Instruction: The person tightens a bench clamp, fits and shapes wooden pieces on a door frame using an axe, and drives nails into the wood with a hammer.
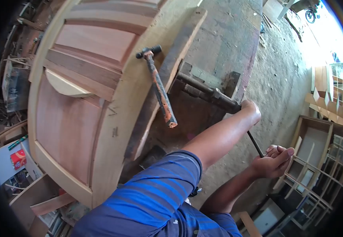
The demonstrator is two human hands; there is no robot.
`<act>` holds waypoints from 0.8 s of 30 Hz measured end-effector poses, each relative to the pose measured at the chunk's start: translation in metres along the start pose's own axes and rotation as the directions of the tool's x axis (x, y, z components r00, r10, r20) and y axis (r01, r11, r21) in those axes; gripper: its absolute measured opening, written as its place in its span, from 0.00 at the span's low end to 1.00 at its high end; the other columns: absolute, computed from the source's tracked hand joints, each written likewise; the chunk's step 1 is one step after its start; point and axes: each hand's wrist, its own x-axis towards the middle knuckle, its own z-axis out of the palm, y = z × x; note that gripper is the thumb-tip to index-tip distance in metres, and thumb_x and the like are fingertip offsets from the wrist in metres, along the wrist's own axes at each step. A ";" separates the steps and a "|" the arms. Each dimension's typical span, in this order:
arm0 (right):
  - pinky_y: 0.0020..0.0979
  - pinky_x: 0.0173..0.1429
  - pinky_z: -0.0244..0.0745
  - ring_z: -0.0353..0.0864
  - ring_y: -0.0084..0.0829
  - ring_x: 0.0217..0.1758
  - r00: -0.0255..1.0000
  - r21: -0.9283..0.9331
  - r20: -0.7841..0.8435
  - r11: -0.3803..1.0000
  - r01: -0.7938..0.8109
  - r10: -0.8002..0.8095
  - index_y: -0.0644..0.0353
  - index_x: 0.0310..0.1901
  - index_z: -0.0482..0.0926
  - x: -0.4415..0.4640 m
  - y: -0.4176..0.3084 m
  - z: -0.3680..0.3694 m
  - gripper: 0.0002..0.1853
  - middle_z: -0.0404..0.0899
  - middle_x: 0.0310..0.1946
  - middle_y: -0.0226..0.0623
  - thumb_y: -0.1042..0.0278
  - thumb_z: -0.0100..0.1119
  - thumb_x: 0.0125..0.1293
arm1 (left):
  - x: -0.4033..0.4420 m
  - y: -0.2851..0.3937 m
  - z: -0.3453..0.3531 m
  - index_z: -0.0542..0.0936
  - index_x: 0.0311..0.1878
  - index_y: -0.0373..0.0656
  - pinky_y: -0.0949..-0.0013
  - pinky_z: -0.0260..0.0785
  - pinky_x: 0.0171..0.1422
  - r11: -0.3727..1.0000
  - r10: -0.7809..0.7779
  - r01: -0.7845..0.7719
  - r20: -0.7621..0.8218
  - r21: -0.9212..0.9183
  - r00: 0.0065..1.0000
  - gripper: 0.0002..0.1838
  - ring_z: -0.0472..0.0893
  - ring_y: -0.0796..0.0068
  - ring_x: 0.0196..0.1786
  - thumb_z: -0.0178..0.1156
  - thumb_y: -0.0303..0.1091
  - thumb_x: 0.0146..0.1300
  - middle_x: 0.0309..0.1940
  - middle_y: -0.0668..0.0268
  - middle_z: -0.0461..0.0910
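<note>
A metal vise point(214, 94) is fixed at the side of the workbench point(228, 31). My left hand point(252, 110) is at the outer end of its screw, with its fingers mostly hidden. From there a thin dark handle rod point(255, 144) slants down to my right hand point(274, 161), whose fingers are curled at the rod's lower end. A wooden panelled door point(118, 118) stands along the bench, beside a long wooden board point(171, 75). Across the door's edge and the board rests a hammer point(159, 87). One curved pale wood piece point(67, 85) lies on the door.
Wooden frames and cabinets point(313, 138) stand at the right on the bare ground point(274, 83). Wood offcuts point(53, 203) and a white board with a red packet point(18, 159) are at the lower left. A bicycle wheel point(310, 15) shows at the top right.
</note>
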 end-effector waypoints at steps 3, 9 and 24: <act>0.25 0.27 0.61 0.55 0.17 0.19 0.999 -0.012 -0.041 1.000 -0.009 0.008 0.61 0.27 0.77 0.007 -0.002 0.009 0.27 0.58 0.17 0.21 0.52 0.63 0.86 | 0.006 0.000 0.001 0.92 0.65 0.62 0.61 0.82 0.69 0.999 0.011 -0.007 0.075 -0.046 0.997 0.26 0.88 0.67 0.70 0.80 0.45 0.61 0.67 0.71 0.90; 0.28 0.25 0.60 0.63 0.19 0.18 0.990 -0.221 0.000 0.965 -0.139 0.143 0.65 0.31 0.83 0.056 -0.022 0.063 0.27 0.64 0.17 0.24 0.48 0.68 0.83 | -0.019 -0.013 -0.017 0.93 0.62 0.61 0.57 0.83 0.67 0.995 0.055 -0.053 0.025 -0.089 0.998 0.25 0.89 0.62 0.68 0.78 0.40 0.58 0.64 0.68 0.92; 0.35 0.32 0.63 0.68 0.23 0.23 0.995 -0.395 0.100 0.916 0.067 -0.030 0.66 0.28 0.85 0.062 -0.004 0.053 0.32 0.75 0.18 0.29 0.46 0.62 0.86 | -0.049 -0.030 0.000 0.94 0.55 0.51 0.54 0.85 0.63 0.993 0.101 -0.115 -0.394 -0.012 0.914 0.20 0.92 0.59 0.60 0.62 0.53 0.79 0.57 0.62 0.94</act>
